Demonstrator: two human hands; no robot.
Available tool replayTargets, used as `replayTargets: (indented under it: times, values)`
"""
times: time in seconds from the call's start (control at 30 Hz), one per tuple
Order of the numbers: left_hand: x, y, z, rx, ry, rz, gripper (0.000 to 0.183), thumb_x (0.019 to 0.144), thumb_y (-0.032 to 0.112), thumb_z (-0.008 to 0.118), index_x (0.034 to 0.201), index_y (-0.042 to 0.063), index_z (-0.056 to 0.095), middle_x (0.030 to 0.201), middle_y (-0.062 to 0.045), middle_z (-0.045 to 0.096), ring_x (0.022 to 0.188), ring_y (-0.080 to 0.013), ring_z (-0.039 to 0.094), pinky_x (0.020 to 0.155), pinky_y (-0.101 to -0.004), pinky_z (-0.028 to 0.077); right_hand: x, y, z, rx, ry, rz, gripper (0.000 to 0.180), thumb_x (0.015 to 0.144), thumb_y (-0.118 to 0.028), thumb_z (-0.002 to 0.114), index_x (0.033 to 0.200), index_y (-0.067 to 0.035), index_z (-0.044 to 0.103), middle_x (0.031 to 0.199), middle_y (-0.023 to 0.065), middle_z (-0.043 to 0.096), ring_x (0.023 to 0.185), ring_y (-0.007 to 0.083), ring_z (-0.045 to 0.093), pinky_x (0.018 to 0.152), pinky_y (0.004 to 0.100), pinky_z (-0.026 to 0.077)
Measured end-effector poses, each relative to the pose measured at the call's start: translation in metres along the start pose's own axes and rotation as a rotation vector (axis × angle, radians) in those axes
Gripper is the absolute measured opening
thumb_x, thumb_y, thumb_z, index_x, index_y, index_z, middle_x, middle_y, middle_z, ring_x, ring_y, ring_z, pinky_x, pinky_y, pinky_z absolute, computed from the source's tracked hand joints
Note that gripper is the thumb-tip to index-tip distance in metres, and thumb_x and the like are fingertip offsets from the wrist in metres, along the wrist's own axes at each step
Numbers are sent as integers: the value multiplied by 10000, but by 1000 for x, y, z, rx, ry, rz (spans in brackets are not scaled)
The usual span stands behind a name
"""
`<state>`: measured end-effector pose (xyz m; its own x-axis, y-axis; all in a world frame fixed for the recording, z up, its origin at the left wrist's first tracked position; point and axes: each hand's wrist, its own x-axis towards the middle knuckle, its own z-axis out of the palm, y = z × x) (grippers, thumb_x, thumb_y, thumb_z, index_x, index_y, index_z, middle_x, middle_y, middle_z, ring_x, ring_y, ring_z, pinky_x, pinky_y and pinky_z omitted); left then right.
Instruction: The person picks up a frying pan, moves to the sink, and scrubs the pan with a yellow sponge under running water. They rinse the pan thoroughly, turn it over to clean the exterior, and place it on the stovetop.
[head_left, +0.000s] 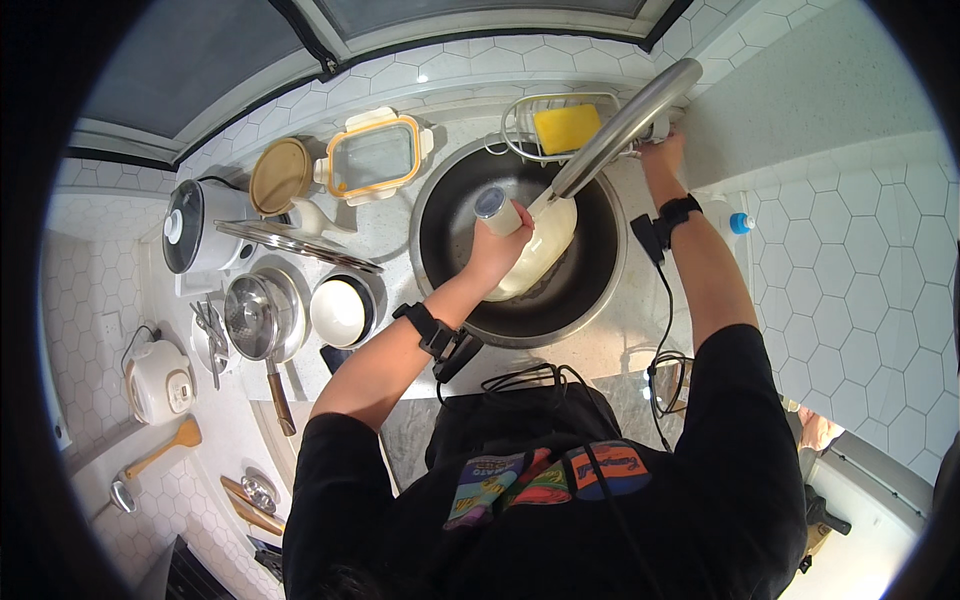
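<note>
My left hand (499, 251) grips the thick upright handle (496, 211) of a cream-coloured pan (551, 251). The handle's grey-capped end points up towards me, and the pan is tilted inside a round dark sink (442, 225). Over the pan reaches a thick metal tap spout (630, 127), its tip close to the pan's far side. No stream of water can be made out. Beyond the sink's right rim, my right hand (664, 156) is at the base of the tap (655, 131); its fingers are partly hidden there.
A wire rack (512, 124) with a yellow sponge (568, 129) stands behind the sink. Leftward are a glass food container (373, 159), a tilted pan lid (300, 244), nested bowls (337, 313) and a lidded saucepan (251, 315). A blue-capped bottle (726, 223) stands right. Cables hang from both wrists.
</note>
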<state>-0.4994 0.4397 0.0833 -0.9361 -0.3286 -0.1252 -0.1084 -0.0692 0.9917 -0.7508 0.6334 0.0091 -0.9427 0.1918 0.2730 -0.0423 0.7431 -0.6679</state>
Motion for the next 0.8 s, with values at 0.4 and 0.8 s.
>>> replayTargets:
  times: [0.4,0.8]
  values:
    - [17,2,13,-35,-43,91,109,724,52,622,816,30,568,724,-2,570,659,-73,526,573,-232,419,-121,-120,-94,682,-1232,332,196,826,-198,545,830,-4,570,733,78,608,639,144,611,588,250,524]
    - [29,7,6,-104,-29,-227,124,688,-23,567,806,11,580,756,-43,583,677,-117,538,613,-257,435,-140,-146,-76,372,-1274,459,292,878,-306,442,932,-37,543,866,104,610,783,191,606,706,308,502]
